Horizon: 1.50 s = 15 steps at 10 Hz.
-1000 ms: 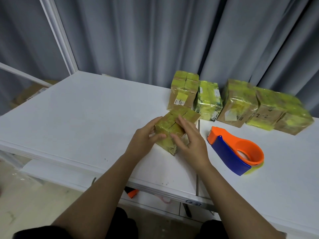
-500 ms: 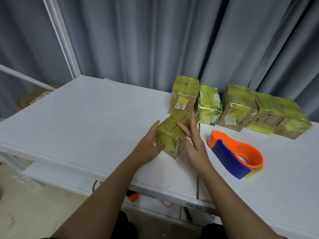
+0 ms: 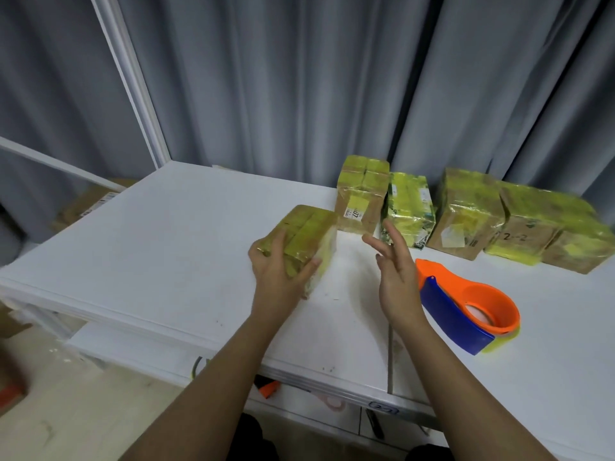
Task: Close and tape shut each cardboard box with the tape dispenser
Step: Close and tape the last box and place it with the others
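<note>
My left hand (image 3: 279, 271) grips a small cardboard box (image 3: 311, 232) wrapped in yellow-green tape, fingers over its near top and thumb on its right side, at the middle of the white table (image 3: 159, 247). My right hand (image 3: 396, 277) hovers to the right of that box with straight fingers, holding nothing. The orange and blue tape dispenser (image 3: 466, 311) lies on the table just right of my right hand, with a yellow tape roll showing at its lower end.
Several taped cardboard boxes (image 3: 362, 197) stand in a row along the table's back edge, in front of grey curtains. A seam (image 3: 390, 354) divides the tabletop. A white frame post (image 3: 129, 81) rises at the back left. Cardboard (image 3: 83, 207) lies on the floor left.
My right hand has let go of the small box and drawn away to the right. My left hand has carried the box to the left, away from the row.
</note>
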Each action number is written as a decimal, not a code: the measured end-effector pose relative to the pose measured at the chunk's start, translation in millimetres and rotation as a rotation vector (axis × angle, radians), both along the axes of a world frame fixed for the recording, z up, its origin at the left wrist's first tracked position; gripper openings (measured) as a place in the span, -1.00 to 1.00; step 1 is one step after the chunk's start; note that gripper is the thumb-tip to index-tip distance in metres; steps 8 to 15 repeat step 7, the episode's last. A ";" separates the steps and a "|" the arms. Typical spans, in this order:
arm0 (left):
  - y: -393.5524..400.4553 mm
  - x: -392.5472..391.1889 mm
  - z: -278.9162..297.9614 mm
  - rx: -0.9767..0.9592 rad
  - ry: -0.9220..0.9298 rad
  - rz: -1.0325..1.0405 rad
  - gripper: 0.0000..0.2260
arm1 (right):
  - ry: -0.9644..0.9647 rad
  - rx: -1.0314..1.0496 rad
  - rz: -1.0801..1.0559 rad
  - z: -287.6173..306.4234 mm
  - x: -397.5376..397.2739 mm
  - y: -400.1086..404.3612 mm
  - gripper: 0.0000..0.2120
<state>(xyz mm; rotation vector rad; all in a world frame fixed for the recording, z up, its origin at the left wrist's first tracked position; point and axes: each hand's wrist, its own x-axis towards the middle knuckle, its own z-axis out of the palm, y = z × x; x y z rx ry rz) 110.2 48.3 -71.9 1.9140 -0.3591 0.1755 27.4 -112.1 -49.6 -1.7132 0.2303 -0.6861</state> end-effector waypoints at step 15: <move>-72.5 165.4 12.7 0.261 0.129 0.127 -0.06 | -0.027 0.036 -0.221 31.4 145.8 -29.1 -0.62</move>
